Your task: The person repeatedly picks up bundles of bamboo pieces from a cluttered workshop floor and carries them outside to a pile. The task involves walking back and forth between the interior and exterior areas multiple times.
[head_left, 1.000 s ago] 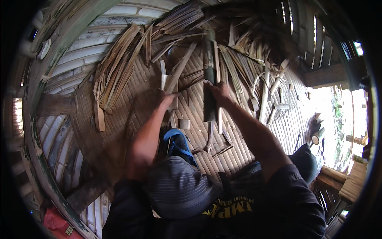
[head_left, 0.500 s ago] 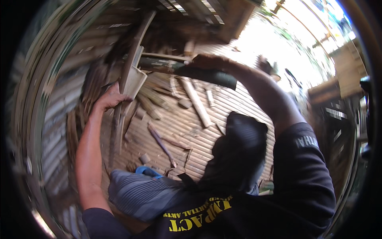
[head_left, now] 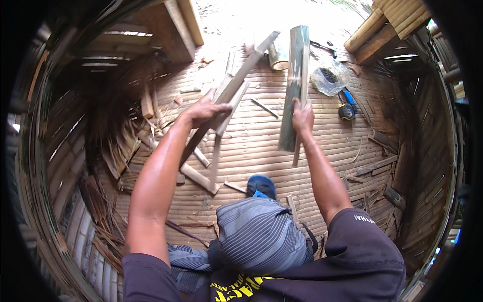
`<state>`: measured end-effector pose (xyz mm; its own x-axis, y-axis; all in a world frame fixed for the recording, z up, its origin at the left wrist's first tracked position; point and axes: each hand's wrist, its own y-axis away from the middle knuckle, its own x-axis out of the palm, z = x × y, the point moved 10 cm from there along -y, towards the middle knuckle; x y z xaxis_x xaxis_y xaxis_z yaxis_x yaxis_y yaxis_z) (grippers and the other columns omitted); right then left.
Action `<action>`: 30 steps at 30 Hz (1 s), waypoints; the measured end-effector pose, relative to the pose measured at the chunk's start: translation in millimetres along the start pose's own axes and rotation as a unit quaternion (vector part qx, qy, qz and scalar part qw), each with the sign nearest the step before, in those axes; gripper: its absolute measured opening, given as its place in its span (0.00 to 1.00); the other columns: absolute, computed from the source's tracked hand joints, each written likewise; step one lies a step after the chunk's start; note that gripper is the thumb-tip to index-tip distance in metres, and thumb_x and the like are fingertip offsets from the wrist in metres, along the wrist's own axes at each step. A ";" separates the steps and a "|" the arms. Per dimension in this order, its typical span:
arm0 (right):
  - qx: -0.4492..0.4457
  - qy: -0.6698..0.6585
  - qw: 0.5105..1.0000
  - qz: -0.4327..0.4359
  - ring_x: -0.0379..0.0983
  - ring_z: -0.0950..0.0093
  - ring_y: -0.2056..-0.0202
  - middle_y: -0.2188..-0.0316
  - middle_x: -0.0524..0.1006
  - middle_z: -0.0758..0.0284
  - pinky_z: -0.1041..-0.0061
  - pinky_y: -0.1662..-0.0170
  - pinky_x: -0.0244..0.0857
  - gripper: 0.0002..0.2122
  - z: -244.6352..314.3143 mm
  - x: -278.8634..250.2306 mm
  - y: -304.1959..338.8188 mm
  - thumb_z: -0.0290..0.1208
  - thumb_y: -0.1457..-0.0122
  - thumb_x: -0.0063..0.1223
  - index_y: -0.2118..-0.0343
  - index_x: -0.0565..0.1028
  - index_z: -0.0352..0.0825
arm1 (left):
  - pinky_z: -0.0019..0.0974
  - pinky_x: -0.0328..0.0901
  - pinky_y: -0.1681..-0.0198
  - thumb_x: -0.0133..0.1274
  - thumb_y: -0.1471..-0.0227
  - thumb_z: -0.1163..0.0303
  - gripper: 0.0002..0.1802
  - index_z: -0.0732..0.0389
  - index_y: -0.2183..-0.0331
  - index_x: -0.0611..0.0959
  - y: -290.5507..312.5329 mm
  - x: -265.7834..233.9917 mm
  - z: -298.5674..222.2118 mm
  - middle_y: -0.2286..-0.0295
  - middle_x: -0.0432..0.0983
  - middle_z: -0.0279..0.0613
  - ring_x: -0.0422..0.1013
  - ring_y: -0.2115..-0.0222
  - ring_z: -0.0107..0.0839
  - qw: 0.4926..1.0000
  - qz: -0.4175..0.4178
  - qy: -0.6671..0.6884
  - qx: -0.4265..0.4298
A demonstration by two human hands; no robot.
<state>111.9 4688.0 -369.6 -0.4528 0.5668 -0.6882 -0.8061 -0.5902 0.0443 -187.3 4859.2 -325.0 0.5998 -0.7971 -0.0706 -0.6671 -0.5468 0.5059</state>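
Note:
In my left hand (head_left: 205, 109) is a bundle of wooden boards; the longest board (head_left: 241, 75) slants from lower left to upper right. A shorter, paler board hangs beside it. My right hand (head_left: 303, 118) grips a split green bamboo length (head_left: 291, 95), held nearly upright, together with a thin wooden strip (head_left: 305, 65) along its right side. Fingers of both hands are wrapped round the pieces. A gap separates the two bundles, both held above the slatted bamboo floor (head_left: 251, 136).
A clear plastic bag (head_left: 329, 80) with dark contents and a black-and-yellow tape measure (head_left: 346, 112) lie to the right. Behind the boards is a short cylinder (head_left: 278, 59). Offcuts (head_left: 198, 178) litter the floor. Slatted walls (head_left: 422, 166) flank me; a wooden block (head_left: 168, 30) juts in at upper left.
My view has swung round toward the bright opening. The bamboo, earlier stretched sideways in my right hand, is now nearly upright. My left hand still grips the boards, which now slant more.

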 end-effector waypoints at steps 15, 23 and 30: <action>-0.054 0.152 0.979 0.126 0.67 0.54 0.47 0.52 0.70 0.45 0.58 0.44 0.61 0.26 -2.3 61.0 -243.4 0.43 0.41 0.55 0.47 0.66 0.29 | 0.47 0.74 0.63 0.58 0.46 0.70 0.36 0.62 0.46 0.53 -217.7 59.2 -67.5 0.56 0.69 0.55 0.72 0.60 0.40 0.976 -0.144 0.162 -0.013; -0.010 -0.312 0.906 0.288 0.64 0.67 0.45 0.47 0.69 0.54 0.67 0.44 0.60 0.31 73.4 60.3 -143.8 0.49 0.40 0.53 0.42 0.63 0.29 | 0.46 0.75 0.69 0.48 0.46 0.74 0.20 0.66 0.52 0.63 -250.1 75.7 -86.2 0.63 0.71 0.52 0.74 0.69 0.40 0.974 -0.161 0.161 -0.008; 0.006 -0.384 0.901 0.201 0.71 0.79 0.68 0.65 0.75 0.67 0.76 0.67 0.69 0.15 57.6 52.3 -208.9 0.30 0.39 0.54 0.52 0.67 0.32 | 0.39 0.70 0.78 0.51 0.49 0.75 0.17 0.76 0.60 0.71 -269.0 82.7 -100.8 0.69 0.74 0.48 0.73 0.72 0.35 0.947 -0.208 0.242 -0.021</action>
<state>234.6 4874.1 -373.2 -0.8355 0.5422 0.0887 -0.5204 -0.8328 0.1888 86.3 4966.2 -380.4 0.9463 -0.2981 0.1251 -0.3158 -0.7691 0.5557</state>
